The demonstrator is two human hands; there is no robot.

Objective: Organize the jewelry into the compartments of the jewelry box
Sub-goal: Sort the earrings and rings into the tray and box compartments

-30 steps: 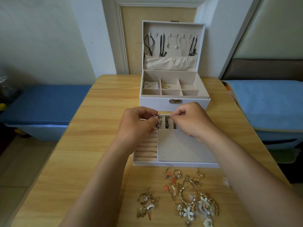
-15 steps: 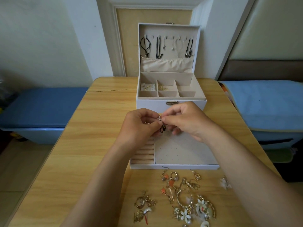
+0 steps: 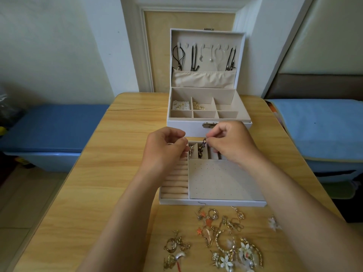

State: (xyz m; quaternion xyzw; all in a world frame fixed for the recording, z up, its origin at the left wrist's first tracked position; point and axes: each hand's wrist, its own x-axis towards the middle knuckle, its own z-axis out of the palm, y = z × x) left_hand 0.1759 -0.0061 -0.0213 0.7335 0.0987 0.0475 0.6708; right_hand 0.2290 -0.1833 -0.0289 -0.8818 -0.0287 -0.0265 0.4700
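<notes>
A white jewelry box (image 3: 188, 126) stands open at the far middle of the table, its lid upright with cords hanging inside. Its pulled-out drawer tray (image 3: 212, 203) lies in front, with ring rolls at the left and a dotted earring panel. My right hand (image 3: 229, 144) pinches a dark dangling earring (image 3: 203, 147) over the tray's small back slots. My left hand (image 3: 167, 150) hovers beside it with curled fingers, pinching a small silvery piece (image 3: 191, 148). A heap of loose gold and flower jewelry (image 3: 225, 240) lies on the table near me.
The wooden table (image 3: 117, 173) has blue storage boxes (image 3: 51, 132) on both sides. Two more gold pieces (image 3: 174, 246) lie to the left of the heap, and a small white flower piece (image 3: 273, 222) lies by my right forearm.
My hands have drawn apart; the dark earring now hangs from my right hand alone over the back slots. The view has shifted slightly.
</notes>
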